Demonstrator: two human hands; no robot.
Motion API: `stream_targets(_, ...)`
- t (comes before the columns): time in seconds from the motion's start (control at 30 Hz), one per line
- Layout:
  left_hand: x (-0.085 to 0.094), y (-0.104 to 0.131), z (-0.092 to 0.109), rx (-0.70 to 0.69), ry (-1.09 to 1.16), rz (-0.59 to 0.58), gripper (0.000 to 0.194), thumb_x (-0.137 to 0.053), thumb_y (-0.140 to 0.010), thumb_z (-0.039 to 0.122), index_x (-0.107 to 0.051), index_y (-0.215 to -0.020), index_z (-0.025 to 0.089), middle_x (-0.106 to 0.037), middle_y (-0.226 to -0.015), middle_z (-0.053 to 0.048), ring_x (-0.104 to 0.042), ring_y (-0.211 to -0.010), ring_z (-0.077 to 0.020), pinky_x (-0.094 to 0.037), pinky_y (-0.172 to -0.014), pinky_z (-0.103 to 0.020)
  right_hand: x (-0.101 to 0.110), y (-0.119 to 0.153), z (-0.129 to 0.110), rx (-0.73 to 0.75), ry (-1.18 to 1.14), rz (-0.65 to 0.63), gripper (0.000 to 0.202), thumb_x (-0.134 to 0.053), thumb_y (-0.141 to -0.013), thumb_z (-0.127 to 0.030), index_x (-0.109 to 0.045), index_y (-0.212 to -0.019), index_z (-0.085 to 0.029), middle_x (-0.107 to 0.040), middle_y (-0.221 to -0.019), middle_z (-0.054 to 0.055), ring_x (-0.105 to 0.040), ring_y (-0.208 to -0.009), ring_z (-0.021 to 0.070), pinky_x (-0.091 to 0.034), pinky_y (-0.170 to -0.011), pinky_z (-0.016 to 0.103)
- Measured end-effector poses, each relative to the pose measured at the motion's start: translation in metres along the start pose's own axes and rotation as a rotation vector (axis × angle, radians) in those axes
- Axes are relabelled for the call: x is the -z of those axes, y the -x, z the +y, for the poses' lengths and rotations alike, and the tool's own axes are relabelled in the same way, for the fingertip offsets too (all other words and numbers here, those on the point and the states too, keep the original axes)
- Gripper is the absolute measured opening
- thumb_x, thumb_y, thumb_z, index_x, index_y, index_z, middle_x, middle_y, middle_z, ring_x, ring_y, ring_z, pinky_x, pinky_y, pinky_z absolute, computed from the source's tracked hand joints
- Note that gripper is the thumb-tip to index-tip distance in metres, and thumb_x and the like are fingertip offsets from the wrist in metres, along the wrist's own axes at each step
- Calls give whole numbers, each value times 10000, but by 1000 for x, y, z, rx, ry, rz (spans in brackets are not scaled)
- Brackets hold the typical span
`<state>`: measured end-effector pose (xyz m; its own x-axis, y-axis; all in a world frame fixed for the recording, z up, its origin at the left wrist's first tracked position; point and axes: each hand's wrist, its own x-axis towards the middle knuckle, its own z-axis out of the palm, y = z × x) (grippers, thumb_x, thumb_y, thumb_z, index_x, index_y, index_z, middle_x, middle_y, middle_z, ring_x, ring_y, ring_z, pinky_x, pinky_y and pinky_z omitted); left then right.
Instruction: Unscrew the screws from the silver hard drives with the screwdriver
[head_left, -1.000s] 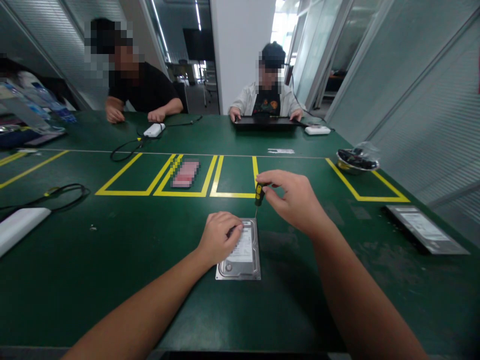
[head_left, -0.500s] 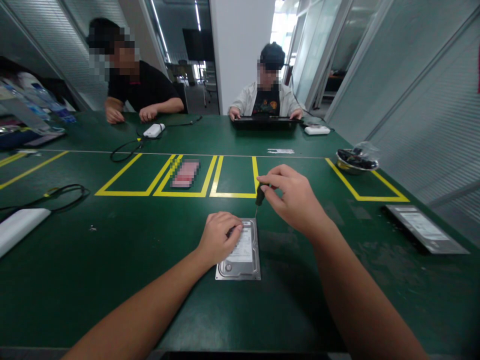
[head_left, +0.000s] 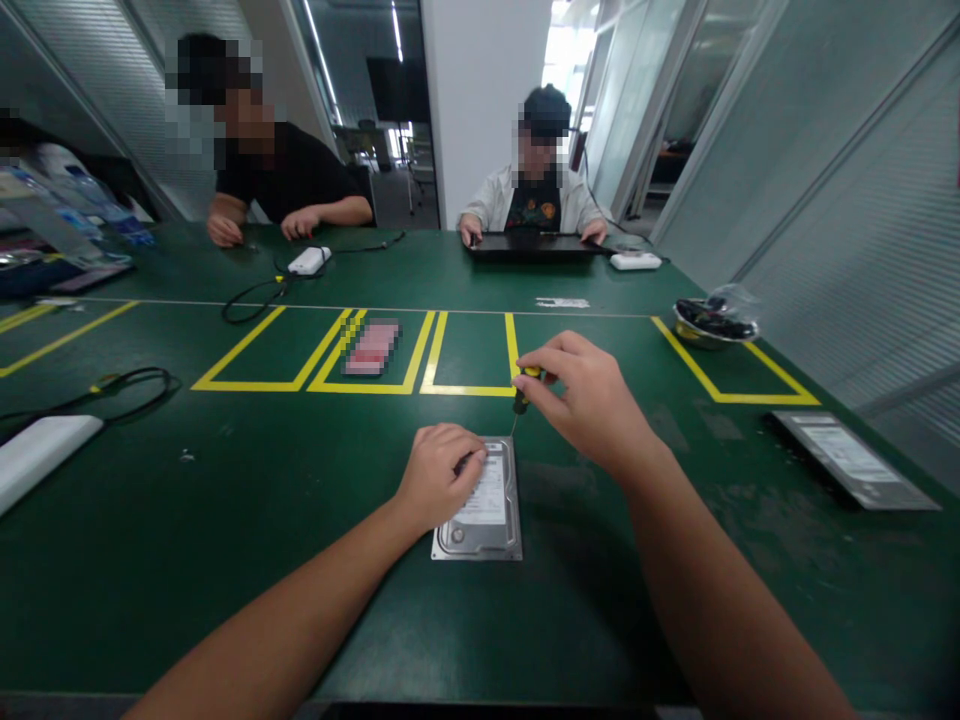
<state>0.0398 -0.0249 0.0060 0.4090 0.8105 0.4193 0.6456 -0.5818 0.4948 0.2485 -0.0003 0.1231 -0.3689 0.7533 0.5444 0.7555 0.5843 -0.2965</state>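
Note:
A silver hard drive (head_left: 491, 545) with a white label lies flat on the green table (head_left: 360, 620) in front of me. My left hand (head_left: 442, 475) rests over its left side, thumb on the label and fingers curled on its upper left edge. My right hand (head_left: 574, 385) pinches the top of a small black and yellow screwdriver (head_left: 520, 399). The screwdriver stands nearly upright with its thin tip at the drive's upper right corner; whether the tip sits in a screw is too small to tell.
A second drive (head_left: 855, 455) lies at the right, below a metal bowl (head_left: 716, 325) of dark items. Yellow tape, a blurred pink item (head_left: 373, 348), cables and white adapters (head_left: 45, 455) are on the table. Two people sit opposite, one holding a black panel (head_left: 536, 246).
My right fingers have shifted slightly on the screwdriver, and more of its yellow part shows. My left hand and the drive stay put. The person at the far left has moved their head slightly.

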Motion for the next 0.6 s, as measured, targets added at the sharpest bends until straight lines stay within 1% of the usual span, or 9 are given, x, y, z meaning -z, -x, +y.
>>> stream_targets(0.13,0,0,1,-6,-5,7,195,-489,-928,230,-676,-877,216,-733,-962,-32,-631,-958,-214,-392,-881,-400,0,0,-1,-32,26,-14,150,-638,-898,-310,-687,-952,-179,-586,-895,58,-562,-800,174,-438,-736,306)
stream_targets(0.33,1,-3,5,14,-77,-14,174,-509,-919,245,-672,-864,221,-721,-931,-29,-612,-932,-216,-355,-850,-405,2,1,-4,-36,58,-49,169,-625,-911,-306,-686,-986,-167,-581,-922,63,-564,-817,175,-430,-741,301)
stream_targets(0.47,2,-7,12,34,-172,-35,136,-566,-898,299,-671,-851,226,-696,-886,-29,-586,-882,-226,-320,-851,-427,5,2,-5,-54,84,-72,187,-635,-907,-331,-685,-958,-158,-572,-900,60,-557,-799,175,-419,-724,300)
stream_targets(0.6,0,-12,17,33,-233,-41,150,-595,-894,359,-668,-875,229,-677,-893,-39,-569,-884,-241,-297,-882,-461,7,2,-6,-63,90,-86,191,-635,-907,-336,-686,-959,-159,-570,-906,63,-555,-806,179,-415,-723,304)
